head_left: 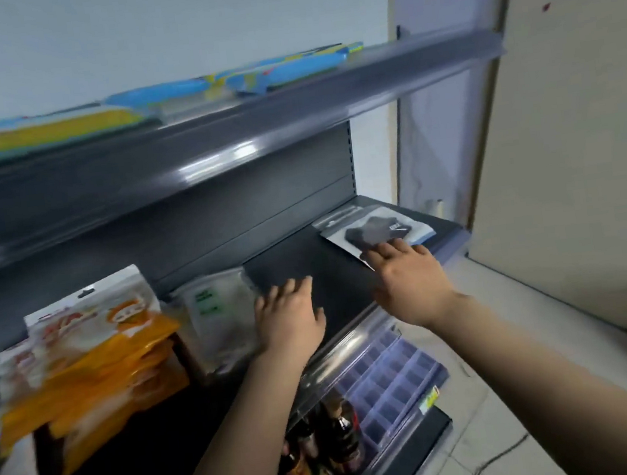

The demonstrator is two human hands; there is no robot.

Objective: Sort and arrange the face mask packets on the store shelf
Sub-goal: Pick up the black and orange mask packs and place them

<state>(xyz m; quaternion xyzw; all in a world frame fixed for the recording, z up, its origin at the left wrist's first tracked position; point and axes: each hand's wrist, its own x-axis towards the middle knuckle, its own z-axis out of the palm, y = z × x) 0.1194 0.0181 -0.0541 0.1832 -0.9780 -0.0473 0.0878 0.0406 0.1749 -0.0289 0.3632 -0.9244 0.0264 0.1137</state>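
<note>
Head view: two hands over the middle shelf (298, 254), face mask packets on either side.

A bare dark stretch of shelf lies between the white packet (219, 318) on the left and the clear packet holding a dark mask (375, 228) near the shelf's right edge. The right hand (406, 277), fingers straight, rests its fingertips on that one packet's near edge. The left hand (288, 318), fingers spread, touches the white packet's right edge. The orange-and-white packets (91, 356) overlap and blur, so no count is possible; the frame crops the leftmost. About three blue-and-yellow packets (246, 77) lie flat on the upper shelf.
</note>
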